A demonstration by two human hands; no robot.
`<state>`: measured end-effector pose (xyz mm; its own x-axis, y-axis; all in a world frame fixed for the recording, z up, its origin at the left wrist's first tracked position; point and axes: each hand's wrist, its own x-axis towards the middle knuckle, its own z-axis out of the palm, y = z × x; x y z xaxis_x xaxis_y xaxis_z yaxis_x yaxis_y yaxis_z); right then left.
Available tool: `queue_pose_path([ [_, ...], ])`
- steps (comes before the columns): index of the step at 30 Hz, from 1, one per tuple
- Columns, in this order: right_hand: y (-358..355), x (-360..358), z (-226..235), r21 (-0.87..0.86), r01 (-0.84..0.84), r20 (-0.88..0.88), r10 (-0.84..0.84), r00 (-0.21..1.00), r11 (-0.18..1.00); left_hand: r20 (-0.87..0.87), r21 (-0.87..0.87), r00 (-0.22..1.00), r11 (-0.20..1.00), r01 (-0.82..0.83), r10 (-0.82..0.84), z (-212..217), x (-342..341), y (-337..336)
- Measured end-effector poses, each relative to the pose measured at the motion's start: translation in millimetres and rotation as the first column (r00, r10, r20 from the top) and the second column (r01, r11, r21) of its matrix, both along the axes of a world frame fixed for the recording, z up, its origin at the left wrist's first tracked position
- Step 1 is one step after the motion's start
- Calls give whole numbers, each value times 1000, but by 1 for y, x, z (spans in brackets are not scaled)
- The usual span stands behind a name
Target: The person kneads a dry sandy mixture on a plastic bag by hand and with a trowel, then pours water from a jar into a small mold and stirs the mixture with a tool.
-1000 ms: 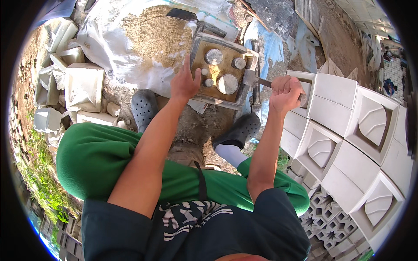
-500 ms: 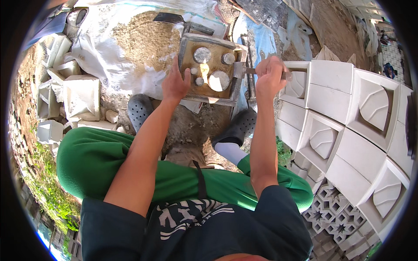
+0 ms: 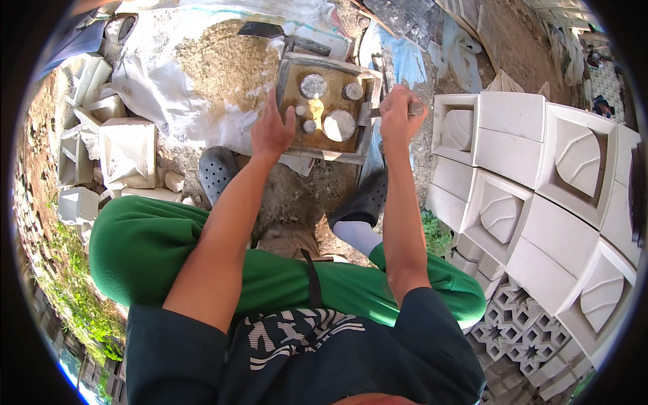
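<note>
A square mould frame (image 3: 324, 156) lies on the ground in front of me. Inside its sandy bed (image 3: 293, 81) are several round pale discs of different sizes, the biggest a white disc (image 3: 339, 125). My left hand (image 3: 271, 132) rests against the frame's left side, fingers stretched and thumb apart. Beyond the frame's right side my right hand (image 3: 399, 115) is closed round a hand tool (image 3: 416, 108) with a thick, worn handle. The tool points left at the frame's right wall; its working end is hard to make out.
A dark-bladed trowel (image 3: 262, 28) lies at the frame's far edge, beside a sand heap (image 3: 219, 57) on white sacking (image 3: 145, 81). Pale cast blocks (image 3: 509, 115) stand in rows at right. More blocks (image 3: 127, 152) sit at left. My clogs (image 3: 217, 174) flank the frame's near side.
My right hand has moved left, closer to the frame, and the tool's handle end has shifted left with it. My left hand stays at the frame's left side.
</note>
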<state>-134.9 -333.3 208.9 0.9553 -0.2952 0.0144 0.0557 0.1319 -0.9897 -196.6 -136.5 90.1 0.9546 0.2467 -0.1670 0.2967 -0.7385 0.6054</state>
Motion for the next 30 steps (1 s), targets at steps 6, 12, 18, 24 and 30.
queue_pose_path([
  [6,-7,-12,-2,-62,31,74,-26,997,998,24,-43,1000,999,12,-11,-4,1,-1],
  [12,-6,-24,-17,140,117,-37,-113,993,983,58,-33,998,999,1,1,-8,-2,2],
  [18,-12,-38,-19,-18,-6,81,8,997,1000,-1,-67,1000,998,8,-9,2,1,2],
  [24,-12,-9,-16,-64,53,70,-48,996,997,38,-60,999,998,9,-7,-2,1,-1],
  [30,-9,29,7,-70,46,87,-39,995,997,30,-37,1000,999,10,-9,-2,0,-1],
])
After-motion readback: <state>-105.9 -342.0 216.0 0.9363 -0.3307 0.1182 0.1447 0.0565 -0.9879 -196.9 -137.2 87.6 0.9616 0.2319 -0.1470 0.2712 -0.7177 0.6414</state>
